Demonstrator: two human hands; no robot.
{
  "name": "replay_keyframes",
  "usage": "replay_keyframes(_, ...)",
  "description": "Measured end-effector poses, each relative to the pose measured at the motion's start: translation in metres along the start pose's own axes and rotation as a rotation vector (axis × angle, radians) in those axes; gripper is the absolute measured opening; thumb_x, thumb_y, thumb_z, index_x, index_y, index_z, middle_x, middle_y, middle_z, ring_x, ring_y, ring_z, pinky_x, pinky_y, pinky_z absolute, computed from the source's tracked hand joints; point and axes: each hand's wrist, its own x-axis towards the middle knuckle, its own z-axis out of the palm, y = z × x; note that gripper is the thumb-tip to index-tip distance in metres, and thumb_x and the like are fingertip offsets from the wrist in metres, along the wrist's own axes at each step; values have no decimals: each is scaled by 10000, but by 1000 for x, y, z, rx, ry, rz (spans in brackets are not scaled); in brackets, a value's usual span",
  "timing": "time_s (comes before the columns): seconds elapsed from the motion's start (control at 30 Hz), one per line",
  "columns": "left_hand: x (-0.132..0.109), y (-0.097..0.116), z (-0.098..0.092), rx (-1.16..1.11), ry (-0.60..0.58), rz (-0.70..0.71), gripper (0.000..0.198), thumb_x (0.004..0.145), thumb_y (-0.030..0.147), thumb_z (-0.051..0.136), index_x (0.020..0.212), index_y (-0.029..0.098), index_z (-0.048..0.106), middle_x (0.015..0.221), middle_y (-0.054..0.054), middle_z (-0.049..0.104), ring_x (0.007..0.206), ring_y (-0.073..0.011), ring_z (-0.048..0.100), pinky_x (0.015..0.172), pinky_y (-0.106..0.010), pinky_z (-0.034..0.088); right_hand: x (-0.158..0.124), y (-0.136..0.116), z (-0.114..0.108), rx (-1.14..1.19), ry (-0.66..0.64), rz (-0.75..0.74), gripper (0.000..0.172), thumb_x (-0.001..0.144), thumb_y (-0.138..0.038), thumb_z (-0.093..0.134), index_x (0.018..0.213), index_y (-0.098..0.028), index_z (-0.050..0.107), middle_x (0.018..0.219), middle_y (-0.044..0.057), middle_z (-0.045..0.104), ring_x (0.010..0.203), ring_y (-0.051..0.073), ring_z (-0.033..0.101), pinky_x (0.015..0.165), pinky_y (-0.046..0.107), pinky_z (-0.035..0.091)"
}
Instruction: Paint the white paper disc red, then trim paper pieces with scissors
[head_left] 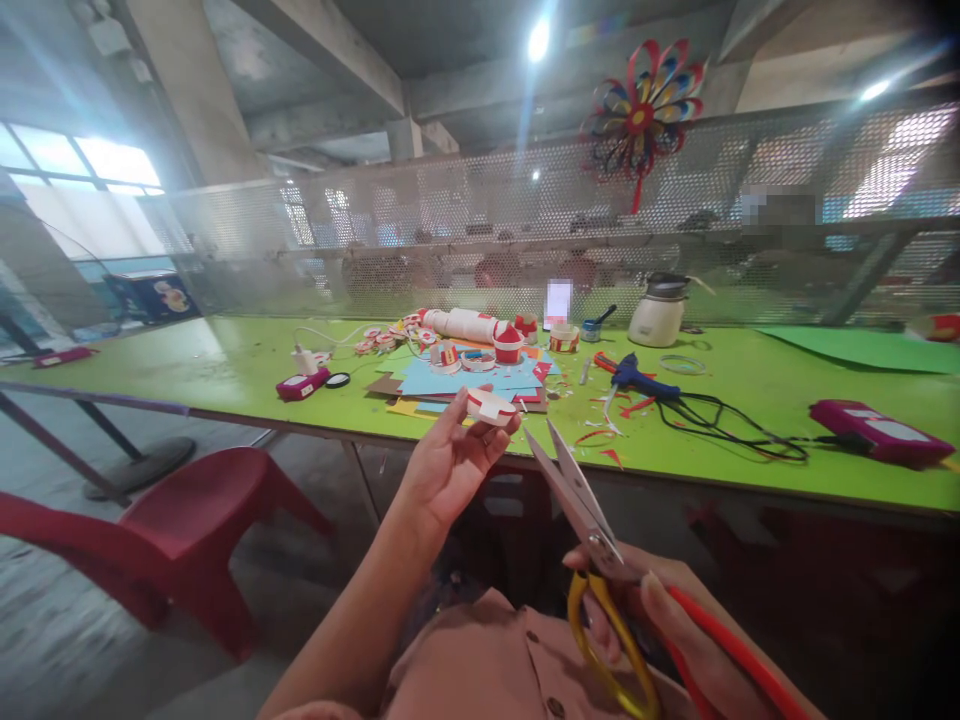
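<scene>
Above the table's near edge, my left hand point(454, 470) pinches a small round white piece with a red band point(491, 406), apparently paper, between thumb and fingers. My right hand point(675, 600) is wrapped around scissors point(574, 490), whose blades are spread and point up toward the piece without touching it. A yellow handle loop shows below the pivot, and a long red handle-like part point(739, 640) runs out through the same hand. Whether that red part belongs to the scissors I cannot tell. Coloured paper sheets point(427, 378) lie stacked beyond my left hand.
On the green table point(225, 370) are a blue glue gun point(641, 378) with a black cord, red and white scraps point(611, 457), a white roll point(465, 326), a red-and-white cup shape point(508, 345), a kettle-like jug point(660, 312) and purple boxes point(877, 432). A red chair point(202, 500) stands left.
</scene>
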Motion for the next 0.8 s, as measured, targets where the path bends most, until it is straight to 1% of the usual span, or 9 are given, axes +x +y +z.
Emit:
replay_keyframes(0.07, 1, -1, -1, 8, 20, 23, 306, 898, 290, 554, 1161, 139, 588, 901, -119, 693, 820, -188, 702, 601, -193, 547, -1, 3, 1, 6, 2, 3, 528, 818, -660, 505, 1007, -201, 684, 657, 65, 607, 593, 195, 578, 549, 320, 503)
replay_keyframes(0.13, 1, -2, -2, 23, 33, 37, 308, 888, 273, 570, 1166, 143, 591, 889, -114, 693, 815, -186, 701, 604, -190, 543, 0, 6, 2, 19, 4, 1, 516, 816, -656, 514, 1004, -206, 681, 666, 59, 605, 588, 183, 573, 534, 303, 490)
replay_keyframes(0.23, 2, -5, -3, 52, 53, 29, 254, 863, 220, 588, 1090, 111, 620, 845, -105, 694, 759, -169, 693, 597, -195, 542, 2, 12, 1, 58, 4, 13, 494, 821, -640, 528, 1008, -208, 678, 680, 54, 602, 583, 164, 561, 534, 287, 474)
replay_keyframes(0.33, 3, -7, -3, 60, 73, 31, 182, 839, 162, 576, 992, 88, 641, 805, -85, 691, 718, -154, 681, 608, -213, 552, 7, 19, -1, 121, -28, 72, 478, 824, -607, 559, 1026, -188, 668, 678, 44, 593, 587, 147, 558, 542, 272, 460)
replay_keyframes(0.4, 3, -9, -3, 68, 68, 34, 169, 827, 148, 571, 963, 81, 645, 792, -78, 689, 718, -153, 680, 611, -218, 558, 9, 23, -3, 145, -28, 85, 474, 830, -585, 569, 1038, -169, 661, 677, 41, 594, 585, 139, 558, 550, 268, 457)
replay_keyframes(0.5, 3, -12, -2, 96, 47, 43, 181, 833, 160, 575, 974, 73, 647, 788, -77, 688, 702, -148, 679, 594, -209, 556, 10, 28, -4, 172, -30, 73, 494, 839, -583, 557, 1060, -151, 653, 671, 47, 603, 586, 145, 566, 548, 271, 456)
replay_keyframes(0.57, 2, -13, -1, 108, 34, 60, 168, 841, 170, 579, 961, 75, 647, 801, -79, 689, 696, -143, 680, 590, -203, 556, 11, 30, -4, 203, -58, 75, 508, 848, -588, 538, 1080, -150, 645, 658, 46, 603, 578, 148, 567, 528, 263, 444)
replay_keyframes(0.67, 2, -16, -1, 97, 4, 109, 136, 836, 178, 601, 935, 93, 638, 837, -83, 695, 756, -162, 697, 647, -218, 573, 12, 30, -2, 241, -87, 53, 490, 867, -585, 510, 1074, -163, 647, 676, 45, 620, 592, 146, 580, 566, 269, 458)
replay_keyframes(0.8, 3, -17, -3, 28, -7, 153, 179, 812, 164, 637, 984, 115, 629, 882, -73, 707, 816, -172, 707, 711, -242, 588, 16, 25, 2, 302, -141, 32, 493, 861, -612, 497, 1067, -192, 652, 683, 35, 621, 596, 148, 586, 577, 271, 464)
